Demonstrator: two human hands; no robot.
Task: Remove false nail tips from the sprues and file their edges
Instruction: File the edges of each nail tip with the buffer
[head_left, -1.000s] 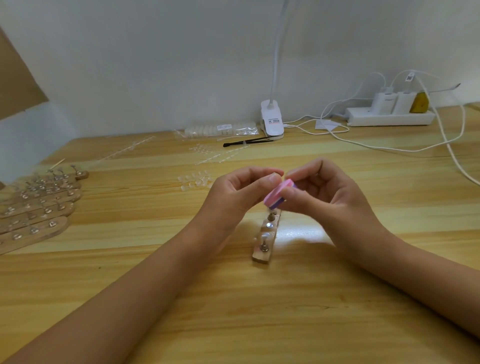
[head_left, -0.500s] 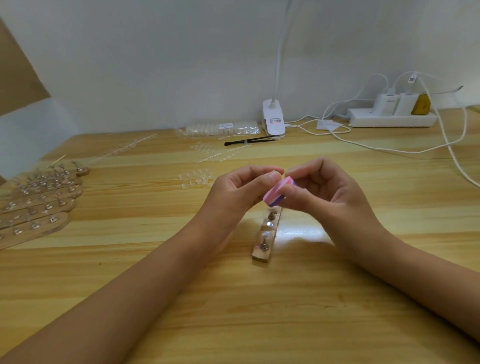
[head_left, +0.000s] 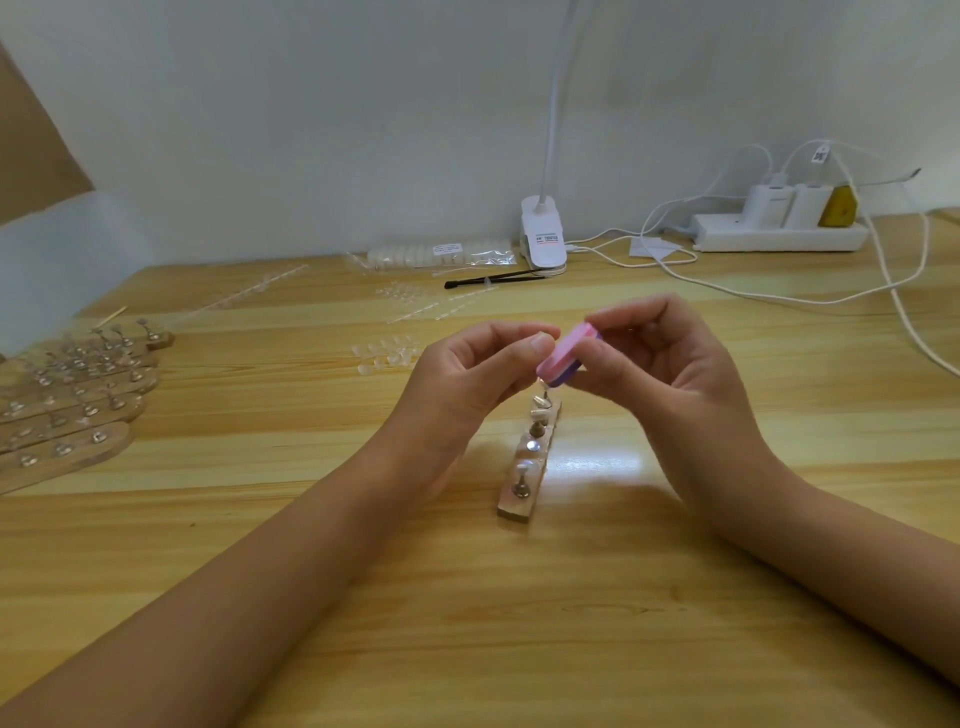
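My right hand (head_left: 660, 364) pinches a small pink and purple file block (head_left: 566, 354) above the middle of the table. My left hand (head_left: 467, 379) has its thumb and forefinger pinched together right against the block; a nail tip between them is too small to make out. Below both hands lies a wooden strip holder (head_left: 527, 457) with metal pegs, some bearing nail tips. Loose clear nail tips (head_left: 387, 353) lie just left of my left hand. Clear sprue strips (head_left: 431, 306) lie further back.
Several wooden peg holders (head_left: 78, 405) are stacked at the left edge. A bag of nail tips (head_left: 436, 255), a black tool (head_left: 493, 279) and a white clip lamp (head_left: 543, 241) sit by the wall. A power strip (head_left: 779, 236) with cables occupies the back right.
Both hands stay together at the file block with only a slight shift; the rest of the table looks the same.
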